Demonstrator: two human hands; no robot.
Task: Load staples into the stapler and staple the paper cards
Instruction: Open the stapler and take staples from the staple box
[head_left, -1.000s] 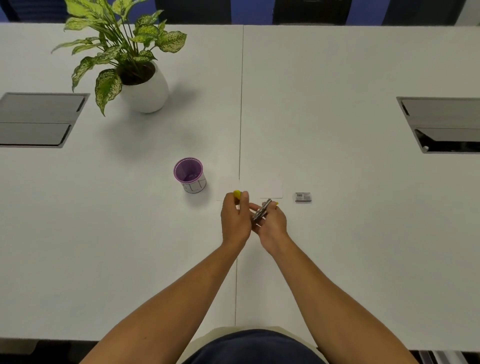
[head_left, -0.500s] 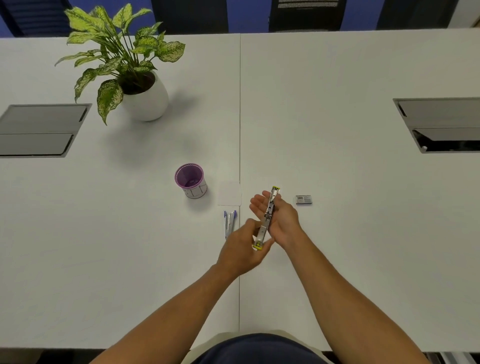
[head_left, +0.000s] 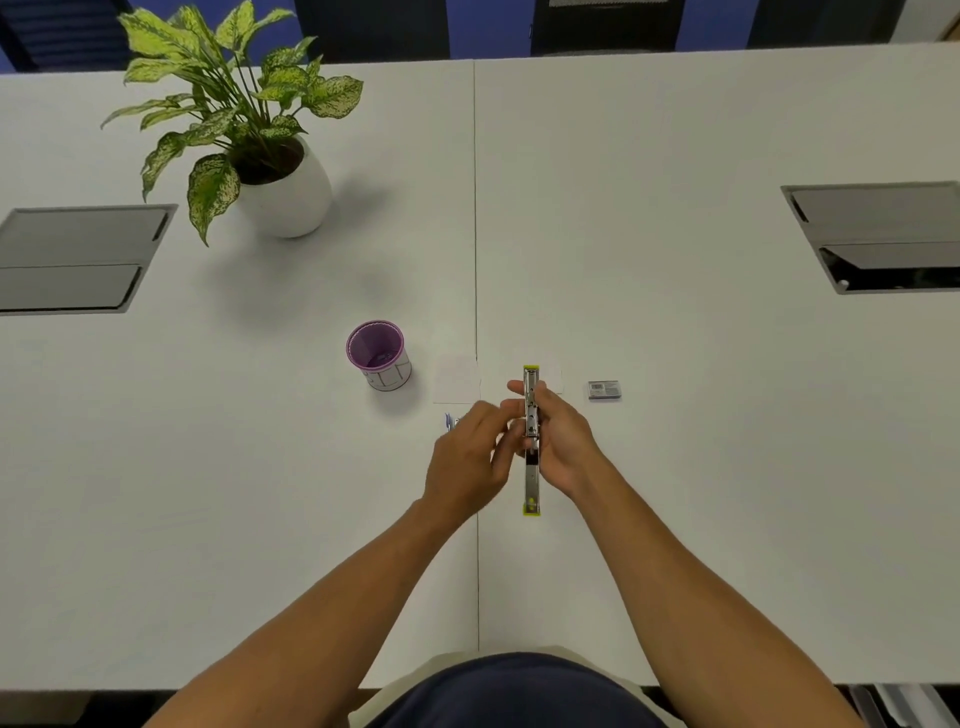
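Now the purple cup (head_left: 378, 353) is seen on the left of the white table (head_left: 675, 208), with a paper card (head_left: 457, 382) lying flat just beside it. A blue thing (head_left: 450, 420) is half hidden behind the left hand (head_left: 470, 457). It cannot be told what is pinched in the left fingers, which are curled together beside the stapler (head_left: 531, 441). The stapler is swung wide open into one long strip and is held above the table in the right hand (head_left: 563, 441), whose fingers are closed around its middle. A second card (head_left: 555, 380) is partly covered by the stapler's far tip. The small staple box (head_left: 604, 389) is left on the table, near the right hand but apart from it.

Staples could be dropped if the thin rail is missed. The open stapler could snap shut on a finger if the grip is loosened.

Half a second ago the left hand was held lower, at the near yellow end. It has been moved up to the middle, and more of the blue thing is covered.
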